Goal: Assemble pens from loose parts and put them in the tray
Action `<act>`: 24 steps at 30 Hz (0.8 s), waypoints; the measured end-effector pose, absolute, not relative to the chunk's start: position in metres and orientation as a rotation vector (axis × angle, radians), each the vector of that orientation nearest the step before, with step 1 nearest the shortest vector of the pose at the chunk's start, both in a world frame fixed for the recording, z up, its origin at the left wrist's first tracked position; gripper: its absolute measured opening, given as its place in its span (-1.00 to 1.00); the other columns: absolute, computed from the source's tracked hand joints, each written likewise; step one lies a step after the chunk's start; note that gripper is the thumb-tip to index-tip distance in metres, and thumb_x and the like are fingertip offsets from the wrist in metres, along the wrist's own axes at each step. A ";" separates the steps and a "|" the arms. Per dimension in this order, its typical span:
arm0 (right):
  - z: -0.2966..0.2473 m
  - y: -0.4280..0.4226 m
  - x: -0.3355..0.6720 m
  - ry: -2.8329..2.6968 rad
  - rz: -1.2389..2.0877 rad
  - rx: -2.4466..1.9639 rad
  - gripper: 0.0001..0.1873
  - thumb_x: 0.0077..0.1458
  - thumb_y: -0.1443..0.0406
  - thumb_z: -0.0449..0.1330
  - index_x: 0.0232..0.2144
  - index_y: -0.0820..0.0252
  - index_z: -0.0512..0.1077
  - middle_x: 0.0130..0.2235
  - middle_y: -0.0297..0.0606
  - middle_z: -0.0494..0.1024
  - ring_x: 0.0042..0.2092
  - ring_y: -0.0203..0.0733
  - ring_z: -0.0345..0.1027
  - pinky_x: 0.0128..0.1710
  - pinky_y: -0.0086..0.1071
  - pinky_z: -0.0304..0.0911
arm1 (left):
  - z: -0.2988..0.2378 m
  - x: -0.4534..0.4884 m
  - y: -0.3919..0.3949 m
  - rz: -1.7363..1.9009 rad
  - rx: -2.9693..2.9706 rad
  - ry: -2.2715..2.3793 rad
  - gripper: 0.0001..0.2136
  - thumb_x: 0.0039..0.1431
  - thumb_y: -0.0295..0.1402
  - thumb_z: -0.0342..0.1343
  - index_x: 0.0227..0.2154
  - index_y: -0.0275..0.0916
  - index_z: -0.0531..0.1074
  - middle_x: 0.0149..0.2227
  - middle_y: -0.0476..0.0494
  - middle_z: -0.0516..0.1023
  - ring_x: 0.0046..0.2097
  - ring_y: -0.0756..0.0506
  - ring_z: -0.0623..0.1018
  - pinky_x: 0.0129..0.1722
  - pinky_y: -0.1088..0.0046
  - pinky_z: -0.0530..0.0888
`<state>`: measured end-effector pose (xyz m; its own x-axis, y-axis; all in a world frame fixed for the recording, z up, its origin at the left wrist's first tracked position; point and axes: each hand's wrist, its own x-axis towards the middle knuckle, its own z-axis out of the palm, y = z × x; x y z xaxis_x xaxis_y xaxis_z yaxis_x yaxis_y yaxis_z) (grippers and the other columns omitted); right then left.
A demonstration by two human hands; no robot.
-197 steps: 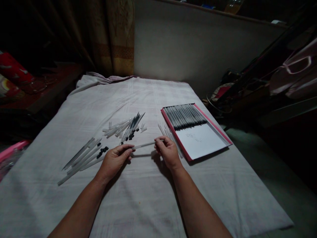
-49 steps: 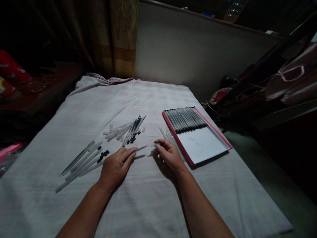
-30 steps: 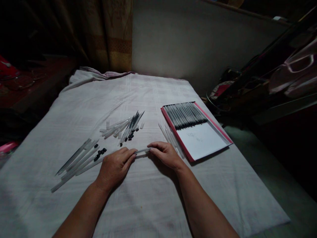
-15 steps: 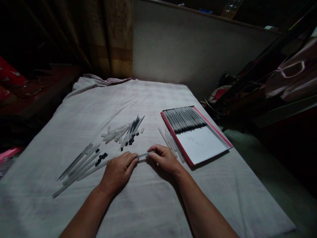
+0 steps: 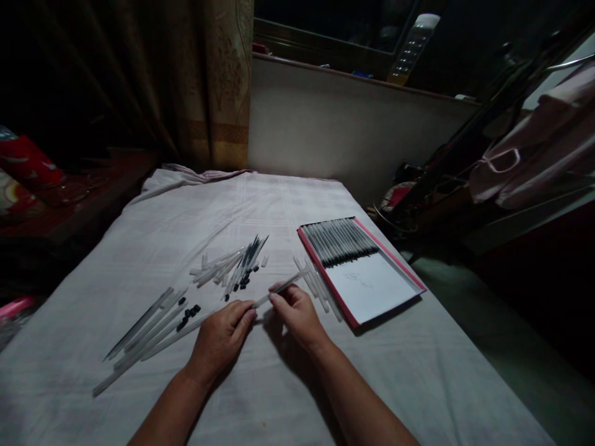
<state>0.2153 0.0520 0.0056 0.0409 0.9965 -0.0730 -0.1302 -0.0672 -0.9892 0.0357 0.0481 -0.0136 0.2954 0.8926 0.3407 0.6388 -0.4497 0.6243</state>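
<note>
My right hand (image 5: 294, 314) pinches a clear pen (image 5: 284, 285) that slants up to the right. My left hand (image 5: 222, 337) lies on the white cloth with its fingertips closed on the pen's lower end. To the left lie several clear pen barrels (image 5: 144, 325) and small black caps (image 5: 186, 313). Beyond the hands is a heap of refills and clear parts (image 5: 235, 265). More clear tubes (image 5: 318, 287) rest beside a red-edged tray (image 5: 372, 291) that holds a row of finished pens (image 5: 341, 240).
The white cloth (image 5: 260, 204) covers a bed against a pale wall. A curtain (image 5: 223, 80) hangs at the back left. Bags and a dark frame (image 5: 465, 167) crowd the right side, and a red object (image 5: 25, 167) sits at far left.
The pen, lying level between both hands before, is now tilted up to the right in my right hand. The camera has tipped upward.
</note>
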 end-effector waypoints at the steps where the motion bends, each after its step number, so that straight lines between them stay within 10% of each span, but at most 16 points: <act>1: 0.007 0.051 0.210 -1.126 1.261 -1.180 -0.75 -0.05 0.13 0.29 -0.35 0.17 0.48 -0.45 -0.36 0.47 -0.43 -0.29 0.33 -0.45 -0.44 0.24 | -0.013 0.036 0.048 0.942 2.197 1.364 -0.70 0.32 -0.15 -0.04 -0.22 -0.15 0.57 -0.29 -0.08 0.67 -0.28 -0.07 0.65 -0.29 0.48 0.52; 14: 0.063 0.163 0.437 -1.507 -0.033 -2.252 -0.63 0.18 0.19 0.06 -0.15 0.16 0.62 -0.15 -0.10 0.66 -0.12 -0.03 0.51 -0.21 -0.33 0.28 | -0.011 0.033 0.056 1.040 1.849 1.460 -0.65 0.21 -0.05 0.03 -0.27 -0.17 0.60 -0.31 -0.12 0.68 -0.31 -0.11 0.66 -0.27 0.44 0.57; 24: 0.035 0.182 0.465 -1.638 -0.114 -2.639 -0.59 0.25 0.17 0.04 -0.01 0.11 0.57 -0.05 -0.02 0.62 -0.09 0.00 0.51 -0.23 -0.30 0.28 | -0.013 0.033 0.056 1.039 1.777 1.475 -0.68 0.20 -0.08 0.06 -0.29 -0.19 0.59 -0.39 -0.11 0.66 -0.44 -0.07 0.62 -0.41 0.48 0.55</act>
